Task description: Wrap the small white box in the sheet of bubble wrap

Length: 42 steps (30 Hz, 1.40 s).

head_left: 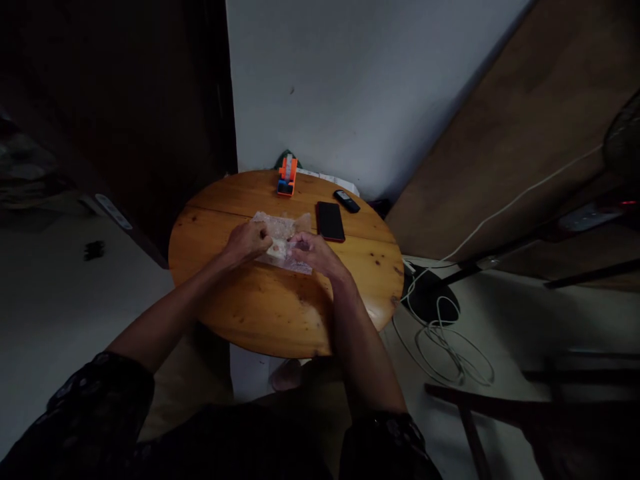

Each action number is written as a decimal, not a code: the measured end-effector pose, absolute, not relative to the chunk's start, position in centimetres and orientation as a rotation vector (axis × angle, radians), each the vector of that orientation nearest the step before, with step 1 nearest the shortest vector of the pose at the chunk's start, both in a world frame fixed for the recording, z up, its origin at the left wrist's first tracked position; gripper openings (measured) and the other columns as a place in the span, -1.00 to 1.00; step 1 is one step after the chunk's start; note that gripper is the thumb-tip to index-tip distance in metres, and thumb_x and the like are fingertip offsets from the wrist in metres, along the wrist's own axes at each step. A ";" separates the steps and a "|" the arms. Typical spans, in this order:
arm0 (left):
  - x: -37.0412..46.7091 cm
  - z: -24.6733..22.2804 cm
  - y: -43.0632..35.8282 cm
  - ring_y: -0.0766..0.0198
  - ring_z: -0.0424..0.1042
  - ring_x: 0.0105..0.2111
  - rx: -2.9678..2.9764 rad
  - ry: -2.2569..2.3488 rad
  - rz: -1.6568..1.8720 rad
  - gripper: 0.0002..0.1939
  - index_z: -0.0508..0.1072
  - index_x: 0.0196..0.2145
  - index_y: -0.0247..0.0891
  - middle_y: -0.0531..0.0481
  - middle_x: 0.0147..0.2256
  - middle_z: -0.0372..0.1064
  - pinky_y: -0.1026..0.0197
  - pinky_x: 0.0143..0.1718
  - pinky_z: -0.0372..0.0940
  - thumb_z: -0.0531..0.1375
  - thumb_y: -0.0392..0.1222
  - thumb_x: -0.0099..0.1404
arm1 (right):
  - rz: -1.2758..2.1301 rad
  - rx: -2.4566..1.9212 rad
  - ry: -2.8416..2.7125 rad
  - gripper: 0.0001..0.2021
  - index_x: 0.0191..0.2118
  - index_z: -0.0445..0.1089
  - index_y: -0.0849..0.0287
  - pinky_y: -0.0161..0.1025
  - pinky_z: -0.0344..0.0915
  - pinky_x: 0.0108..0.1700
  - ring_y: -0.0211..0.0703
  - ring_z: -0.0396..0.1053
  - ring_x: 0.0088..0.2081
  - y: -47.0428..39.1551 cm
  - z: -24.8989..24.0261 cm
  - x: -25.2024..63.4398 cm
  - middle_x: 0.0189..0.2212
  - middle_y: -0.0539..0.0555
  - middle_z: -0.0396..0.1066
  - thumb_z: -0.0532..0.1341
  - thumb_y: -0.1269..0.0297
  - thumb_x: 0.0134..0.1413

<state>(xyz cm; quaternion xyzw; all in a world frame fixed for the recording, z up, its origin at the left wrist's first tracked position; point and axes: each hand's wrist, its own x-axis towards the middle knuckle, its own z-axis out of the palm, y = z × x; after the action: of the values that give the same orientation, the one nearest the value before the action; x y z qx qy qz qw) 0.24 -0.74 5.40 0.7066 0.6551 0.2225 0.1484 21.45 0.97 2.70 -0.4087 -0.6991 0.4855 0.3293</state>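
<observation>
A sheet of clear bubble wrap (274, 223) lies spread on the round wooden table, its edges uneven and partly raised. On its middle is a small pale item (277, 249), too dim and small to name. From the left, my left hand (249, 241) has its fingers curled closed at the sheet's left side, beside the pale item. My right hand (319, 255) is at the opposite side, thumb and fingers bent around the wrap's right part. Both hands hide some of the sheet, and the exact finger contact is hard to see in the low light.
On the wooden table (270, 313), an orange tape dispenser (287, 176) stands near the wall. A black tablet-like device (330, 221) with red edges and a dark handset (347, 201) lie to the right. Loose white cable (445, 333) coils on the floor by a fan stand.
</observation>
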 end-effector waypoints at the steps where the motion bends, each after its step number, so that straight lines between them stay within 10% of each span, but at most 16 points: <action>1: 0.0 5.3 -0.5 0.15 0.45 -0.30 2.012 1.845 0.654 -0.80 0.53 -0.38 -0.23 -0.04 -0.36 0.52 0.18 -0.25 0.29 0.13 -0.16 0.14 | 1.233 -1.100 -1.811 -0.68 -0.37 0.39 0.13 -0.31 0.16 -0.39 -0.27 0.23 -0.45 1.1 2.3 21.1 -0.50 -0.07 0.33 0.39 0.02 -0.15; 8: -1.4 5.6 -0.7 0.07 0.46 -0.06 1.934 1.424 0.660 -0.22 0.38 0.16 -0.34 -0.16 0.02 0.47 0.10 -0.05 0.38 0.31 0.01 -0.01 | 1.234 -1.136 -1.690 -0.76 -0.46 0.34 0.13 -0.35 0.07 -0.49 -0.33 0.14 -0.54 1.5 1.0 19.9 -0.59 -0.09 0.28 0.32 0.10 -0.13; 17: -0.2 4.0 -1.0 0.37 0.20 -0.55 1.620 1.408 0.848 -0.74 0.34 -0.50 -0.25 0.13 -0.57 0.22 0.30 -0.51 0.08 0.22 0.00 0.02 | 1.261 -1.117 -1.599 -0.77 -0.48 0.35 0.15 -0.37 0.03 -0.52 -0.34 0.11 -0.56 1.1 1.5 19.8 -0.60 -0.10 0.25 0.31 0.11 -0.18; 42: -0.1 2.7 0.1 0.33 0.26 -0.48 1.713 1.415 0.824 -0.79 0.48 -0.51 -0.30 0.06 -0.51 0.37 0.31 -0.48 0.09 0.21 -0.09 -0.03 | 1.156 -1.120 -1.697 -0.85 -0.45 0.36 0.15 -0.34 0.11 -0.44 -0.30 0.20 -0.51 1.7 0.4 19.4 -0.57 -0.09 0.31 0.26 0.19 -0.12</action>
<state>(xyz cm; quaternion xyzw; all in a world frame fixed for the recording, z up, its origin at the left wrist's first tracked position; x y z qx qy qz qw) -0.09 0.13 2.73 0.6698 0.5532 0.3220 0.3764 19.36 1.74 0.39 -0.4408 -0.6679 0.4548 0.3908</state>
